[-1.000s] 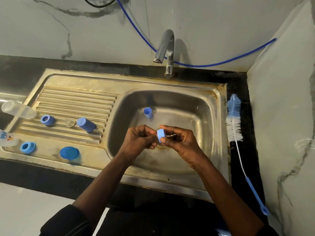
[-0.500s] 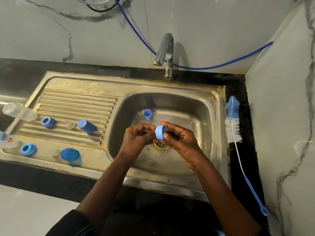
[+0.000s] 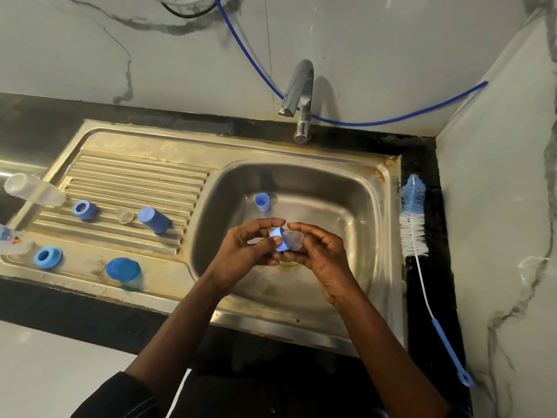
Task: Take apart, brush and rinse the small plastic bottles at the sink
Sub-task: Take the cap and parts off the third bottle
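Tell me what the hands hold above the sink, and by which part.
The left hand pinches a small blue ring by its rim; the right hand holds the clear piece against it, by its sides.

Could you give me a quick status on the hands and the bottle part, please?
Left hand pinching blue ring; right hand gripping clear teat. Both over basin. Brush idle on counter, nothing blocking.

A light blue ring [image 3: 278, 239] and a clear teat [image 3: 294, 241] are seen at centre. At 9 o'clock, blue caps [image 3: 153, 220] are seen on a ribbed, yellow-stained drainboard [image 3: 135, 176]. At 3 o'clock, a blue-and-white brush [image 3: 412, 218] is set against black counter [image 3: 422, 152]. At 12 o'clock, white wall [image 3: 376, 40] is veined grey and crossed by a blue hose [image 3: 361, 124].
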